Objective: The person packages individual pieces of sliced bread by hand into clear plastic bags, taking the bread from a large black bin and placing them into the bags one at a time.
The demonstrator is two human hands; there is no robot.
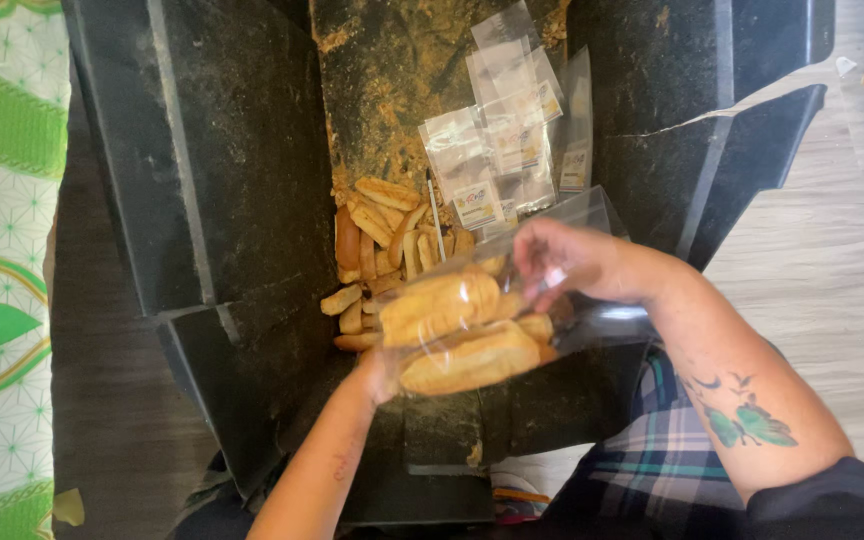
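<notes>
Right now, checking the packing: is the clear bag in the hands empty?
No, the clear bag held by both hands already has several golden bread sticks inside.

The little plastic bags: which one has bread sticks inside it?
The clear bag held between the left hand and right hand. It is stuffed with golden bread sticks, while the small bags piled behind lie flat and empty.

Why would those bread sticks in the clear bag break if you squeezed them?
The clear bag is probably floppy and slippery: it sags and shines between the left hand and right hand. The bread sticks inside look dry and likely brittle, since crumbs dust the black bin.
</notes>
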